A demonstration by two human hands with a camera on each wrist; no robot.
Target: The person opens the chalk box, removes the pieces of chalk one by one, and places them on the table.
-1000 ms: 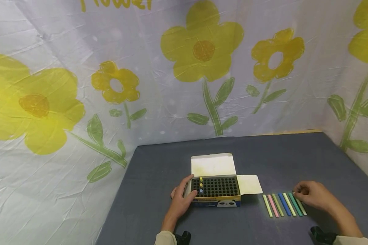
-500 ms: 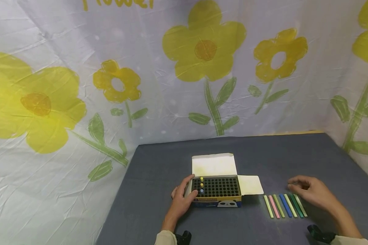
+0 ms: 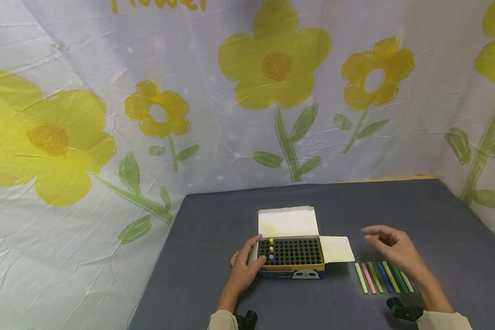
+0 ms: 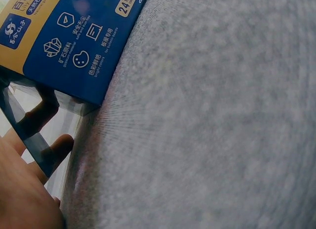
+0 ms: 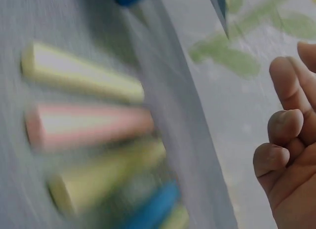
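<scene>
An opened blue-and-yellow chalk box [image 3: 288, 271] with a panda print stands on the dark table. Its black holder has rows of round holes, with two yellow chalks and a blue chalk [image 3: 271, 257] upright near the left end. My left hand [image 3: 242, 277] grips the box's left end, thumb at the front corner and fingers at the back; in the left wrist view, its fingers bend beneath the box [image 4: 69, 51]. Over the table right of the side flap is my right hand [image 3: 389, 245], fingers loosely bent, with no chalk visible in it. Several chalk sticks [image 3: 367, 277] lie below it.
The row of chalks includes pale yellow, pink [image 5: 89, 124], olive, blue and green sticks. The box's white lid [image 3: 288, 222] lies back, and a side flap [image 3: 337, 249] extends right. A flower-printed curtain [image 3: 214, 151] hangs behind the table [image 3: 214, 220].
My right hand has left the right end of the chalk row and moved left and away from me, towards the box's side flap. The left hand and box stay in place.
</scene>
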